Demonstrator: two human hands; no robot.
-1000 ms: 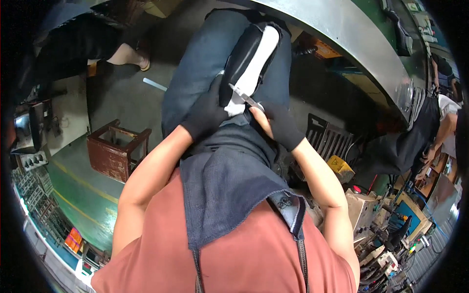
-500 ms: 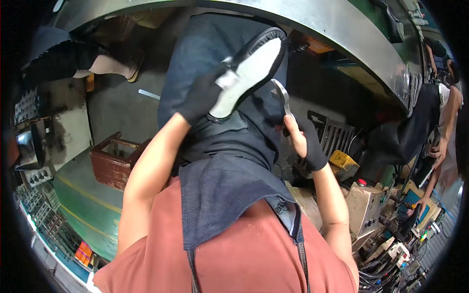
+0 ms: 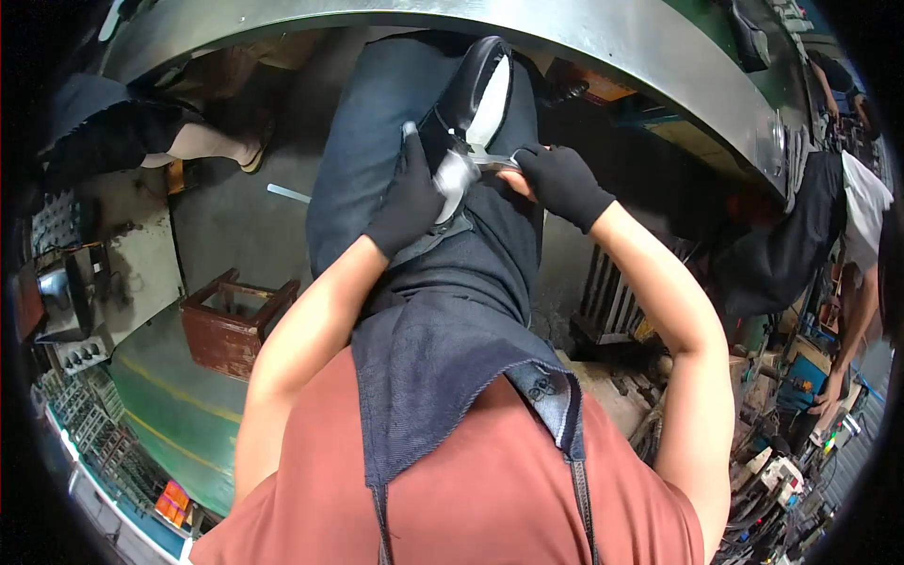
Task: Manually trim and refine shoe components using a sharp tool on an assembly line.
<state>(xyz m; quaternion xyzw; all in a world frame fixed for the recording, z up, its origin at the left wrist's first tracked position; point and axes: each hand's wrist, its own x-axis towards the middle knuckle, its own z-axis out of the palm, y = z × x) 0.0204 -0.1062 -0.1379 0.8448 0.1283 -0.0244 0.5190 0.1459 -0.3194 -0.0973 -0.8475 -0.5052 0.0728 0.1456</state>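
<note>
Beyond the shoe stands a metal bench.

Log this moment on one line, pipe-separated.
Left hand: gloved, holding black shoe | Right hand: gloved, gripping metal hand tool | Tool head: at shoe | Shoe: white underside partly visible

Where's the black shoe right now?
The black shoe is at the head view's upper centre, on the person's lap, with the left hand and a metal tool at its near end.
</note>
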